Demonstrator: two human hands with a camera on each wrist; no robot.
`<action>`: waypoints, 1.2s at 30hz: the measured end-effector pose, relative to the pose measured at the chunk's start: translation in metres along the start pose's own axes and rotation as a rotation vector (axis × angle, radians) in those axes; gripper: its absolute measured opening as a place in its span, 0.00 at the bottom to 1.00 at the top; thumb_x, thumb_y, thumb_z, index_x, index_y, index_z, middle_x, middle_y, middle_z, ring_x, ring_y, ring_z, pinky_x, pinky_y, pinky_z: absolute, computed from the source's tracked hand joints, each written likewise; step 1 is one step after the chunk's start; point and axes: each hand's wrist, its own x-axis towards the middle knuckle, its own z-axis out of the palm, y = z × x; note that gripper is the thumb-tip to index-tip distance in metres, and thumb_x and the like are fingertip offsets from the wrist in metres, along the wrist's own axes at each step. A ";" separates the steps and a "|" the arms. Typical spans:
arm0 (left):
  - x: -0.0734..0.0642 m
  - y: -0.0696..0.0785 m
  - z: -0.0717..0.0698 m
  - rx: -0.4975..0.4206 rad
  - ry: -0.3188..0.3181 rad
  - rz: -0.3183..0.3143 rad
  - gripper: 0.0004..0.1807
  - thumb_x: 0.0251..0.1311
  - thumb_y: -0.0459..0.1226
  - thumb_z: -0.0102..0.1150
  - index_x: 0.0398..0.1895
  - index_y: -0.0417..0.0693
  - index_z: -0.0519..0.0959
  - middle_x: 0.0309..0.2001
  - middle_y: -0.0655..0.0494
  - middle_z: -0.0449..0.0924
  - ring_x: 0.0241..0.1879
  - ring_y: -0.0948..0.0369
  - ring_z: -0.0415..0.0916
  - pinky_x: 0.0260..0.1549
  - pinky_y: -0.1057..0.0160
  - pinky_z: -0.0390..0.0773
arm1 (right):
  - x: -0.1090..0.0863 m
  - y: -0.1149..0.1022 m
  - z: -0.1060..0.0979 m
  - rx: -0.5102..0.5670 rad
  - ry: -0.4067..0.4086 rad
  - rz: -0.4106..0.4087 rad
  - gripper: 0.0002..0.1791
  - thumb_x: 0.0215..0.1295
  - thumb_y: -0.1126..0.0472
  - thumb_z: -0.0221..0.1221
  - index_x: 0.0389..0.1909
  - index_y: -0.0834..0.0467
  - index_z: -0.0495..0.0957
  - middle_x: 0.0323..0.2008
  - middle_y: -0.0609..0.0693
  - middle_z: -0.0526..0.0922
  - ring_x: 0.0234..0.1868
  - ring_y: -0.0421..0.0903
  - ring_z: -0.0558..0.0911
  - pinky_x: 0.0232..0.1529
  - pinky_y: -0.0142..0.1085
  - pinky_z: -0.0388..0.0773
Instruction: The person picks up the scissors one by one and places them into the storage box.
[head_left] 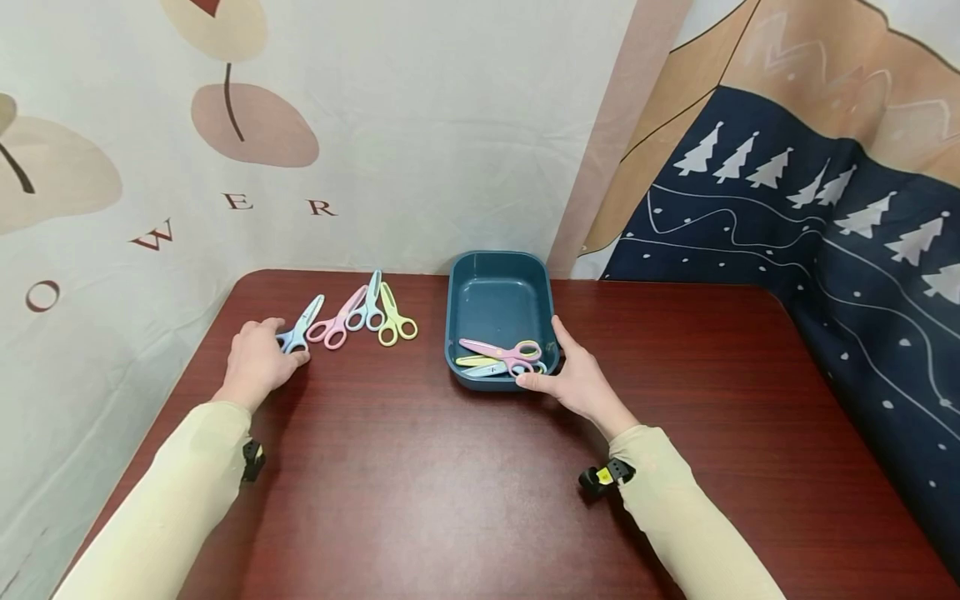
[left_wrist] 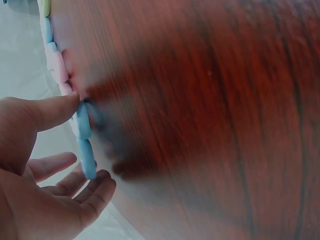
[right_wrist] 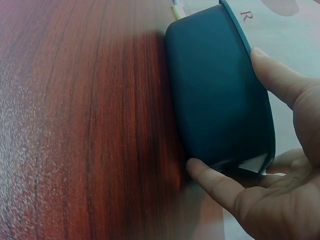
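Observation:
At the left end of a row of scissors, my left hand (head_left: 258, 358) grips the handles of the blue scissors (head_left: 302, 323), whose blades point away. Up close, my thumb touches one blue handle loop (left_wrist: 83, 120) while the fingers curl by the other loop. The pink scissors (head_left: 337, 318) lie just right of that pair. My right hand (head_left: 581, 379) holds the near right corner of a dark teal box (head_left: 501, 258), thumb at the front rim. In the right wrist view, fingers (right_wrist: 215, 182) reach round the box wall. Inside the box lie pink scissors (head_left: 495, 350) over yellow and light blue ones.
Light blue scissors (head_left: 367, 304) and yellow-green scissors (head_left: 395, 317) complete the row near the far edge of the brown table (head_left: 420, 483). A printed cloth (head_left: 450, 125) hangs behind the table, with a dark blue tree-patterned cloth (head_left: 750, 217) at the right.

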 end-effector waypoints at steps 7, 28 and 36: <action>0.000 0.000 0.000 -0.057 0.040 0.002 0.38 0.57 0.33 0.70 0.68 0.25 0.65 0.60 0.22 0.59 0.50 0.34 0.65 0.49 0.34 0.70 | 0.000 -0.001 0.000 0.001 -0.002 0.001 0.64 0.58 0.48 0.75 0.84 0.57 0.42 0.80 0.61 0.56 0.75 0.61 0.64 0.72 0.59 0.66; 0.000 -0.001 -0.012 -0.094 0.157 0.019 0.27 0.61 0.27 0.59 0.63 0.23 0.69 0.52 0.24 0.72 0.51 0.31 0.68 0.52 0.33 0.70 | -0.001 -0.001 0.000 0.003 -0.003 -0.006 0.64 0.58 0.47 0.76 0.84 0.57 0.42 0.80 0.61 0.57 0.75 0.61 0.65 0.71 0.59 0.66; -0.001 0.008 -0.021 -0.101 0.224 0.064 0.23 0.62 0.28 0.60 0.59 0.25 0.74 0.50 0.25 0.76 0.50 0.32 0.71 0.51 0.34 0.69 | -0.001 -0.001 -0.001 0.007 -0.006 -0.008 0.64 0.58 0.47 0.75 0.84 0.57 0.42 0.80 0.60 0.55 0.76 0.60 0.64 0.72 0.59 0.65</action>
